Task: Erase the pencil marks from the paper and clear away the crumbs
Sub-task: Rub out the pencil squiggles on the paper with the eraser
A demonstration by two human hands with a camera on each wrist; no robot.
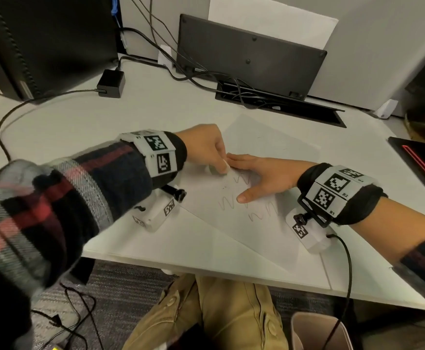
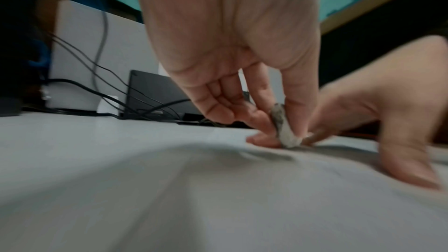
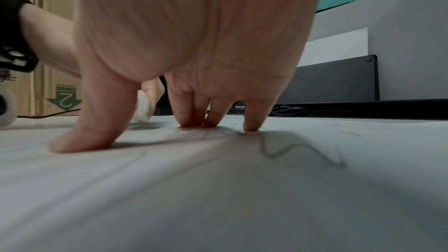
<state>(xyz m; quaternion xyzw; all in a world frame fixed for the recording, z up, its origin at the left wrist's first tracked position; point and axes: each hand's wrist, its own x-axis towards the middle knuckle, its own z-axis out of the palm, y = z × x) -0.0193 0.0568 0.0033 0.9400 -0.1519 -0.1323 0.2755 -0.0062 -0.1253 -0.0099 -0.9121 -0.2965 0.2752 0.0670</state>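
Pinching a smudged eraser (image 2: 286, 129) against the paper (image 1: 261, 145) on the bench (image 1: 155, 109), the left hand (image 1: 206, 145) works beside the flat, spread right hand (image 1: 264, 173) pressing the sheet down. Several wavy pencil marks (image 1: 231, 200) remain near that right hand, so erasing looks barely begun. Crumbs are too small to make out, and clearing them is still ahead.

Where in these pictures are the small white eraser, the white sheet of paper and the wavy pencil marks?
small white eraser (image 2: 286, 133): left wrist view, its smudged face between the fingertips.
white sheet of paper (image 1: 264, 142): head view, bare far part.
wavy pencil marks (image 3: 303, 152): right wrist view, middle of the dark squiggle.
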